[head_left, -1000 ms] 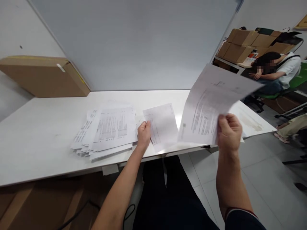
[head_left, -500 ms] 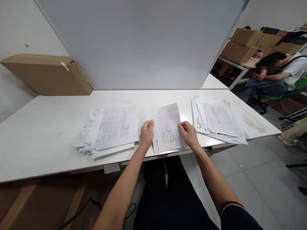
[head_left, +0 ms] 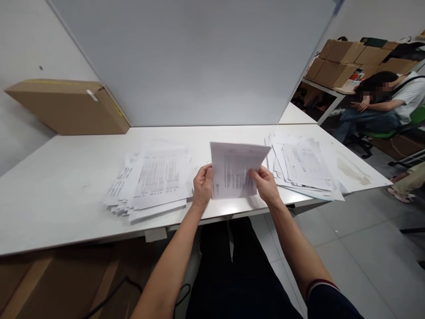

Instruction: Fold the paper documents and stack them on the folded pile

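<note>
A printed sheet of paper (head_left: 235,170) is held up in front of me, tilted upright near the table's front edge. My left hand (head_left: 202,184) grips its left side, thumb on the near face. On the right side, my right hand (head_left: 264,182) pinches the sheet between thumb and fingers. Whether it is one sheet or several together, I cannot tell. To the left lies a fanned pile of printed papers (head_left: 161,175). A second, uneven pile of papers (head_left: 305,164) is on the right, just beyond my right hand.
The white table (head_left: 63,190) meets a tall white panel (head_left: 199,62) at the back. A flat cardboard box (head_left: 69,108) leans at the back left. Off to the right, a seated person (head_left: 392,102) is beside stacked cardboard boxes (head_left: 345,66). A black cable (head_left: 113,292) hangs below the table.
The sheet has gone from lying slanted low over the table to standing more upright, its top edge now shifted right. My right hand has moved slightly right with it.
</note>
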`<state>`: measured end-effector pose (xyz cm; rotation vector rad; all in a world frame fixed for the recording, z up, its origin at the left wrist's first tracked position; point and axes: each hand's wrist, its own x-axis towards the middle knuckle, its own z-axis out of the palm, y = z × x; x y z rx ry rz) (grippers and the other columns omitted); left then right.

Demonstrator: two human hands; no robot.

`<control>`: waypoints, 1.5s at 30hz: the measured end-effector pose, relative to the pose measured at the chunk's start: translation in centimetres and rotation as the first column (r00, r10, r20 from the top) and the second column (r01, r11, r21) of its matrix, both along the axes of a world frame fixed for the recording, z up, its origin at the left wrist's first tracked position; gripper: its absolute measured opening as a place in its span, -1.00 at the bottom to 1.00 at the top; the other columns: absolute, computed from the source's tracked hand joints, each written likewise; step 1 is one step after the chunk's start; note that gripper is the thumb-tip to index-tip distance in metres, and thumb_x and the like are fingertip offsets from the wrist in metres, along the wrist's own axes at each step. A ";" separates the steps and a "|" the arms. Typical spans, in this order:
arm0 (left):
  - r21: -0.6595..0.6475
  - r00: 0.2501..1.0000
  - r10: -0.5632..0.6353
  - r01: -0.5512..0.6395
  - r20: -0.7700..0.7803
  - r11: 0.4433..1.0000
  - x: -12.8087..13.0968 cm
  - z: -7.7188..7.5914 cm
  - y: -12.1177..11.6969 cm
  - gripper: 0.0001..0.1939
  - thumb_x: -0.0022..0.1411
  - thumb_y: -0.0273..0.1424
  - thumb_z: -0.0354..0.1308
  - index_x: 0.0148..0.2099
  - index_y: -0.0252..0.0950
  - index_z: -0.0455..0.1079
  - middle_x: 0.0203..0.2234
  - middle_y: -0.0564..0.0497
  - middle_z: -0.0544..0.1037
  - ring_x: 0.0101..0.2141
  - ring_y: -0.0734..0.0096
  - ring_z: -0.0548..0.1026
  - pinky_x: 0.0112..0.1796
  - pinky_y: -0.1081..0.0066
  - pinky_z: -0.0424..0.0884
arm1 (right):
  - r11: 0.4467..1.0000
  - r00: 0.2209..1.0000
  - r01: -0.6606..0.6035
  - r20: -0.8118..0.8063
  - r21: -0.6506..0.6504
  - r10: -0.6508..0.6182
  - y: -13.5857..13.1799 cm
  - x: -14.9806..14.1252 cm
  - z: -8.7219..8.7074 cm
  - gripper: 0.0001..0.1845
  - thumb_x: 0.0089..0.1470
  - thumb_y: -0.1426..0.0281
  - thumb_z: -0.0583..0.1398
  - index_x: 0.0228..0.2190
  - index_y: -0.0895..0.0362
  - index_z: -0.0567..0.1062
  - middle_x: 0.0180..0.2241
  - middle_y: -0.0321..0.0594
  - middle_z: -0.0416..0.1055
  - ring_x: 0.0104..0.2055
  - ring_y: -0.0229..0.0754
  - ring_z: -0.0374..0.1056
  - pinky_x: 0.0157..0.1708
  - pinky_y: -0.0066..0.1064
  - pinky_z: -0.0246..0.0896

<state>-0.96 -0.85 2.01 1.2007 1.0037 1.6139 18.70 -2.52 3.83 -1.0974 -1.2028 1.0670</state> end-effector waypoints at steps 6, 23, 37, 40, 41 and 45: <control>0.067 0.999 0.027 -0.025 -0.029 0.997 0.3 0.2 -0.3 -0.66 0.12 -0.13 0.15 -0.15 -0.26 0.44 -0.29 -0.06 0.51 -0.22 0.33 0.44 -0.17 0.37 0.33 | 0.986 0.991 0.124 0.029 0.111 -0.128 0.1 -0.5 -0.2 -0.59 0.05 0.10 0.12 -0.10 0.03 0.41 -0.13 -0.12 0.45 -0.09 -0.07 0.35 -0.20 -0.23 0.28; 0.072 0.999 -0.002 0.005 -0.042 0.997 0.6 -0.4 -0.2 -0.69 0.14 -0.15 0.14 -0.17 -0.25 0.40 -0.41 0.00 0.46 -0.36 0.41 0.41 -0.25 0.40 0.32 | 0.974 0.898 0.114 0.399 0.195 -0.185 -0.7 0.7 4.0 -0.76 0.07 0.21 0.10 -0.31 0.10 0.40 -0.38 -0.22 0.41 -0.34 -0.15 0.31 -0.36 -0.36 0.20; 0.146 0.930 -0.078 0.138 -0.359 0.980 0.4 -1.8 0.0 -0.56 0.11 -0.47 0.02 0.08 -0.24 0.26 -0.03 -0.13 0.40 0.00 0.17 0.33 0.02 0.18 0.22 | 0.983 -0.040 -0.185 0.999 -0.008 0.000 -2.6 0.5 11.3 -0.85 0.12 0.48 -0.02 -0.49 0.10 0.23 -0.56 -0.21 0.26 -0.58 -0.26 -0.02 -0.54 -0.36 -0.22; 0.109 0.903 -0.119 0.179 -0.413 0.978 0.5 -2.1 0.3 -0.56 0.09 -0.49 0.00 0.06 -0.28 0.26 0.00 -0.16 0.38 0.04 0.14 0.31 0.06 0.14 0.19 | 0.984 -0.065 -0.169 0.997 -0.048 0.037 -2.5 0.3 10.6 -0.85 0.11 0.49 -0.03 -0.48 0.10 0.22 -0.57 -0.22 0.23 -0.59 -0.27 -0.07 -0.54 -0.35 -0.25; 0.113 0.898 -0.116 0.180 -0.424 0.977 0.6 -2.2 0.4 -0.57 0.09 -0.50 0.00 0.05 -0.29 0.26 0.00 -0.16 0.38 0.04 0.13 0.32 0.06 0.13 0.19 | 0.984 -0.067 -0.174 0.997 -0.046 0.035 -2.5 0.3 10.5 -0.86 0.11 0.49 -0.03 -0.47 0.10 0.22 -0.57 -0.22 0.23 -0.58 -0.27 -0.07 -0.54 -0.35 -0.25; 0.097 0.886 -0.133 0.195 -0.444 0.976 0.6 -2.0 0.3 -0.59 0.10 -0.52 -0.03 0.04 -0.29 0.22 -0.09 -0.12 0.41 -0.04 0.20 0.37 -0.03 0.17 0.28 | 0.983 -0.076 -0.174 0.996 -0.065 0.052 -2.5 0.3 10.7 -0.86 0.12 0.51 -0.05 -0.47 0.10 0.18 -0.55 -0.24 0.21 -0.58 -0.28 -0.08 -0.55 -0.36 -0.26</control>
